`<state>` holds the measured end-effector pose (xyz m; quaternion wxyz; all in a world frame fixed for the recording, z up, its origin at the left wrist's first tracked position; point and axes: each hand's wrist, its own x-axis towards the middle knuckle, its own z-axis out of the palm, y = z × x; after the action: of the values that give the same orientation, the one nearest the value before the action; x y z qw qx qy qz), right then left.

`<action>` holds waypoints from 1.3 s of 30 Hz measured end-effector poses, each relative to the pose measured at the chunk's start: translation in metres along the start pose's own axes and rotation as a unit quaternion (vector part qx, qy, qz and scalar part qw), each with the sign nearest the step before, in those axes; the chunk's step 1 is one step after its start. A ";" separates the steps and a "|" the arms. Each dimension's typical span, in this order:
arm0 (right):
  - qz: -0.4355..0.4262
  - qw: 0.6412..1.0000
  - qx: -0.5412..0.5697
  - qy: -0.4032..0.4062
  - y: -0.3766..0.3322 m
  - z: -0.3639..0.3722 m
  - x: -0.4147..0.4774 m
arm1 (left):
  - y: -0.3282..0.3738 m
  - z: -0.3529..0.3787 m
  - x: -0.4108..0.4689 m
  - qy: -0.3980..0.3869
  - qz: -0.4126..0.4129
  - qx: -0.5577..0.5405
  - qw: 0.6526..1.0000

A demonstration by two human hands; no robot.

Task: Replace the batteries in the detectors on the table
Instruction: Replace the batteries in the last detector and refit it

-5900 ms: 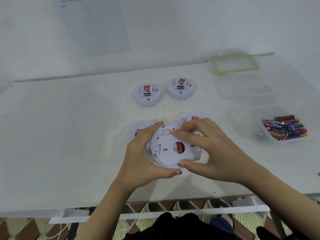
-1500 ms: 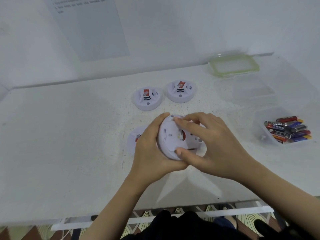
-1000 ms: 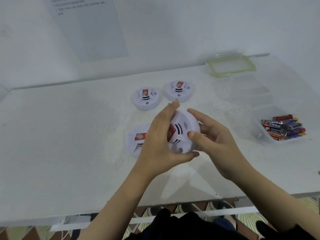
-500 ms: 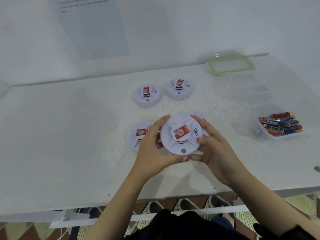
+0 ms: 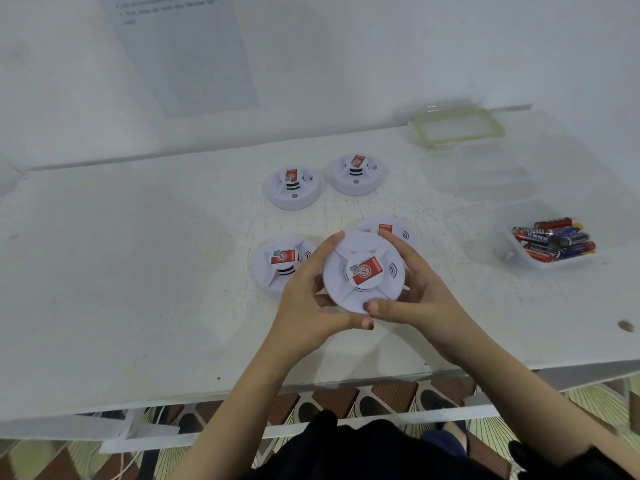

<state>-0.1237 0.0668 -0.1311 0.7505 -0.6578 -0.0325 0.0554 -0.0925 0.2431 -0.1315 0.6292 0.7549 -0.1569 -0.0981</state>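
At the centre of the frame, the left hand (image 5: pixel 308 299) and right hand (image 5: pixel 420 289) clasp a white detector (image 5: pixel 363 271), label up, fingers curled round its rim. A clear tub (image 5: pixel 509 261) of batteries (image 5: pixel 554 239) sits at right.

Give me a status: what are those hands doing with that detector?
Left hand and right hand both grip the held detector, label up. Four other detectors lie on table. Batteries sit in tub; nothing blocking.

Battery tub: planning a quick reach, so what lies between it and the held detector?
In the head view, only the right hand gripping the detector, then bare table up to the tub.
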 end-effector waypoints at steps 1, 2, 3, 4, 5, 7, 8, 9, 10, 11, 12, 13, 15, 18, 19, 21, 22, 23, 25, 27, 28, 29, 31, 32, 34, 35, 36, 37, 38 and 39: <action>-0.003 1.000 0.000 0.000 0.000 0.000 0.000 | 0.000 0.001 0.000 0.002 0.001 -0.001 1.000; -0.006 1.000 -0.002 0.000 0.000 0.000 0.000 | 0.000 0.001 -0.001 0.003 0.002 -0.001 1.000; -0.010 1.000 -0.005 0.000 0.000 0.000 0.000 | -0.001 0.001 -0.001 0.004 0.002 -0.002 1.000; -0.013 1.000 -0.007 0.003 0.000 0.000 0.000 | -0.001 0.001 -0.002 0.004 0.002 -0.001 1.000; -0.015 1.000 -0.012 0.007 0.001 0.000 -0.001 | -0.001 0.002 -0.002 0.005 0.002 0.001 1.000; -0.017 1.000 -0.021 0.013 0.002 0.000 -0.001 | -0.002 0.002 -0.003 0.006 0.004 0.005 1.000; -0.018 0.999 -0.023 0.013 0.002 0.000 -0.001 | -0.002 0.002 -0.003 0.006 0.004 0.005 1.000; -0.019 0.999 -0.027 0.013 0.002 0.000 -0.001 | -0.001 0.002 -0.003 0.007 0.004 0.004 1.000; -0.020 0.999 -0.030 0.012 0.002 0.000 -0.002 | -0.001 0.002 -0.003 0.008 0.004 0.003 1.000; -0.020 0.999 -0.034 0.012 0.002 0.000 -0.001 | -0.001 0.003 -0.003 0.008 0.005 0.003 1.000; -0.021 0.999 -0.036 0.012 0.002 0.000 -0.001 | 0.000 0.002 -0.003 0.007 0.007 0.004 1.000; -0.020 0.999 -0.039 0.012 0.002 0.000 -0.001 | 0.000 0.002 -0.003 0.006 0.009 0.006 1.000; -0.022 0.999 -0.043 0.012 0.002 0.000 -0.001 | 0.000 0.002 -0.003 0.005 0.009 0.006 1.000; -0.022 0.999 -0.047 0.013 0.001 0.000 0.000 | -0.001 0.002 -0.002 0.006 0.006 0.002 1.000; -0.021 0.998 -0.051 0.012 0.001 -0.001 0.000 | -0.001 0.002 -0.003 0.007 0.005 0.001 1.000; -0.021 0.998 -0.056 0.010 0.001 -0.001 0.000 | -0.002 0.002 -0.003 0.008 0.007 0.002 1.000; -0.021 0.998 -0.057 0.010 0.001 -0.001 0.000 | -0.002 0.002 -0.003 0.009 0.008 0.002 1.000; -0.021 0.998 -0.059 0.009 0.001 -0.001 0.000 | -0.002 0.002 -0.003 0.009 0.009 0.002 1.000; -0.021 0.998 -0.059 0.008 0.001 -0.001 0.001 | -0.002 0.002 -0.003 0.010 0.009 0.000 1.000; -0.018 0.998 -0.056 0.008 0.001 -0.002 0.001 | -0.002 0.003 -0.003 0.011 0.009 -0.002 1.000; -0.017 0.998 -0.056 0.007 0.002 -0.002 0.001 | -0.002 0.003 -0.003 0.012 0.011 -0.002 1.000; -0.018 0.998 -0.057 0.006 0.002 -0.002 0.001 | -0.002 0.002 -0.004 0.012 0.013 -0.001 1.000; -0.019 0.998 -0.058 0.007 0.002 -0.001 0.001 | -0.001 0.002 -0.004 0.012 0.014 -0.001 1.000; -0.020 0.998 -0.057 0.008 0.002 -0.001 0.001 | -0.001 0.002 -0.004 0.012 0.012 -0.002 1.000; -0.021 0.998 -0.055 0.009 0.003 -0.001 0.000 | -0.001 0.002 -0.004 0.011 0.008 -0.003 1.000; -0.022 0.998 -0.054 0.009 0.003 0.000 0.000 | -0.001 0.002 -0.004 0.010 0.007 -0.002 1.000; -0.022 0.998 -0.053 0.010 0.003 0.000 0.000 | 0.000 0.002 -0.004 0.009 0.006 -0.002 1.000; -0.022 0.998 -0.053 0.010 0.004 0.000 0.000 | 0.000 0.002 -0.004 0.008 0.005 -0.004 1.000; -0.023 0.998 -0.054 0.010 0.004 0.000 0.000 | 0.000 0.002 -0.004 0.007 0.005 -0.005 1.000; -0.024 0.998 -0.055 0.010 0.004 0.000 0.000 | 0.000 0.002 -0.004 0.007 0.004 -0.005 1.000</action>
<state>-0.1237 0.0676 -0.1351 0.7148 -0.6973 -0.0441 0.0291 -0.0971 0.2432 -0.1323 0.6346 0.7515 -0.1553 -0.0914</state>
